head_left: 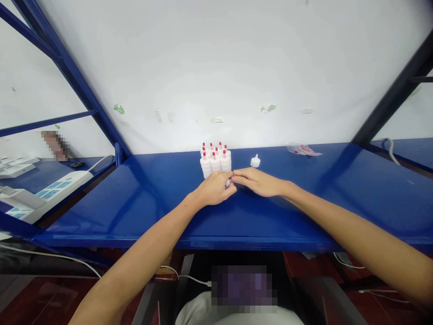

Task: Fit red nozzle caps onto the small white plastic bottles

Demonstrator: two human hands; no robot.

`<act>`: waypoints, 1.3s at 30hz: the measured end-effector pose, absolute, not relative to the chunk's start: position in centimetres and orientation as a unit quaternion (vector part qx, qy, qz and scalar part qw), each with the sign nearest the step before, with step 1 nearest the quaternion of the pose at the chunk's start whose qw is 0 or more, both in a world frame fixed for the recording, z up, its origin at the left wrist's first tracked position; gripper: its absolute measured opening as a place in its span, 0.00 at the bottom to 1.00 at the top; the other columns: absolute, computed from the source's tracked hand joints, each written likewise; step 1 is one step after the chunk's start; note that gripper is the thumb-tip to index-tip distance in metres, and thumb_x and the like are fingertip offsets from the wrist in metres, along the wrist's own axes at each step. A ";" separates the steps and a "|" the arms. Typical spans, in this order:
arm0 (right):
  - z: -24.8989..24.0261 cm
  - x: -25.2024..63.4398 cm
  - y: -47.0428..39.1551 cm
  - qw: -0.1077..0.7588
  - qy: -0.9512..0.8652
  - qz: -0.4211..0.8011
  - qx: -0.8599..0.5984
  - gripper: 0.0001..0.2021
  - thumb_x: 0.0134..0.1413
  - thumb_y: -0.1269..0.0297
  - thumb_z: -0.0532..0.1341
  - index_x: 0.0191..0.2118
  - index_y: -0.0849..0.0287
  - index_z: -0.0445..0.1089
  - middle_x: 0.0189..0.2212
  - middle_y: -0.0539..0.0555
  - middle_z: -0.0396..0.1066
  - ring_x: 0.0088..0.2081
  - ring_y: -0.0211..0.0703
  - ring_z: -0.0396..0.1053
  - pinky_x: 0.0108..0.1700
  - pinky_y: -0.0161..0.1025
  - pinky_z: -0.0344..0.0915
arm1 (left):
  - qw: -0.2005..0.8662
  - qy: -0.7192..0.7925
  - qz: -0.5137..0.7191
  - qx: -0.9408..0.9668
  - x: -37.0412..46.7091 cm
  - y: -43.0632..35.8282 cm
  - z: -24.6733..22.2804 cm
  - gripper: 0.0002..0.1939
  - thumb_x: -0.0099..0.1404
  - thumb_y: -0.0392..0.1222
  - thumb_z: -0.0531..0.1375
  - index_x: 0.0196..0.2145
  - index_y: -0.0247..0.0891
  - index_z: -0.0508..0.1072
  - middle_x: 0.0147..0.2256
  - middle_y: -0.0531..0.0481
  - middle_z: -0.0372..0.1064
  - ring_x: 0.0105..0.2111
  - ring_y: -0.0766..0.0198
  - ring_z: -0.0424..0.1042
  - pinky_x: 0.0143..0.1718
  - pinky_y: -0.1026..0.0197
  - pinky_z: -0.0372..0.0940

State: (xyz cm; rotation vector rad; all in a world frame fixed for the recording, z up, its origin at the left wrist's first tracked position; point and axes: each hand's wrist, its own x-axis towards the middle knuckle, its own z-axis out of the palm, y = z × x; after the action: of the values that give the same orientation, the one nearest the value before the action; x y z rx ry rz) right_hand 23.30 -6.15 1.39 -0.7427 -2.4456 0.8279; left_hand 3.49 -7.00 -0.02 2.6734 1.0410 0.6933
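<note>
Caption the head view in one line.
Left hand and right hand meet at a mostly hidden pale item, near red-tipped white bottles on a blue table.

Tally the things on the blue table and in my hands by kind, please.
Red-capped bottles: 9 visible
White nozzle-topped container: 1
Held white item, mostly hidden: 1
Clear bag, red contents uncounted: 1
Total: 12 visible

Bottles [215, 165]: smooth plastic; tabletop [142, 198]: glossy, smooth; bag [297, 148]: crinkly plastic.

A blue table [338, 176] bears white bottles [215, 163], a nozzle cap [255, 161] and clear bag [302, 149].
</note>
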 end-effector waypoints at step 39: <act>1.3 24.6 -5.2 0.257 -0.885 0.157 -0.356 0.11 0.62 0.56 0.53 0.33 0.57 0.65 0.19 0.45 0.60 0.23 0.37 0.56 0.30 0.36 0.51 | 0.082 0.377 0.214 0.897 3.4 -6.9 -0.1 0.14 0.67 0.41 0.50 0.49 0.37 0.63 0.32 0.49 0.70 0.29 0.59 0.68 0.34 0.58 0.63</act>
State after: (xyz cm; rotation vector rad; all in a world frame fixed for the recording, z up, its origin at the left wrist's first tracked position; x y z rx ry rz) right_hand 24.60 -5.24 1.32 -0.9652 -2.4004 0.4271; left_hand 3.36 -6.93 -0.13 2.6800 1.1268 0.6391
